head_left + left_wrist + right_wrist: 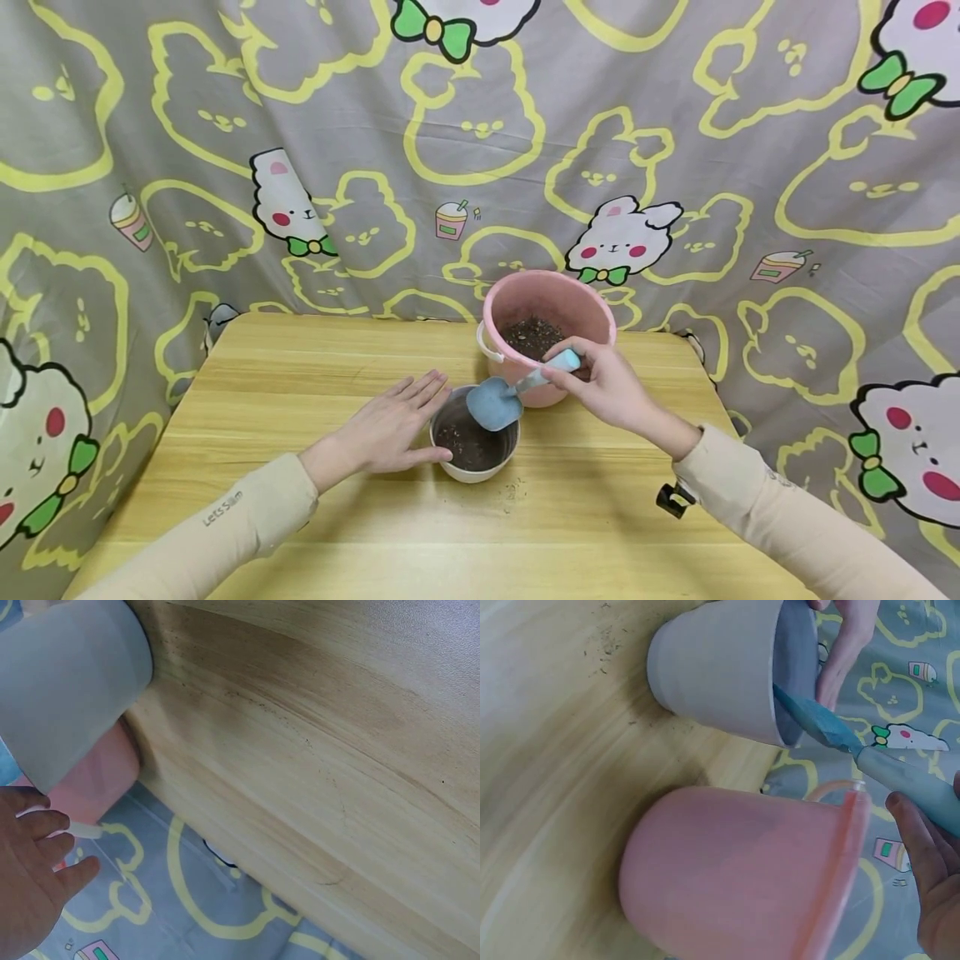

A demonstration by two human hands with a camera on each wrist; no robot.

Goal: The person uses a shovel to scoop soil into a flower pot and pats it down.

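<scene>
A blue trowel (495, 403) is held by its light blue handle in my right hand (609, 385). Its blade tilts down into the mouth of a whitish flower pot (474, 476), which has dark soil at the bottom. My left hand (396, 422) lies at the pot's left rim with fingers extended; in the left wrist view those fingers (56, 832) look straight and spread. Behind the pot and to its right stands a pink bucket (551, 287) with soil (531, 335) inside. In the right wrist view the trowel blade (821, 720) reaches past the pot's rim.
Soil crumbs (513, 495) are scattered on the wooden table (337, 533) in front of the pot. The bucket's white handle (489, 343) hangs on its left side. A patterned grey curtain (360, 125) surrounds the table's back and sides. A small black object (674, 501) appears below the right cuff.
</scene>
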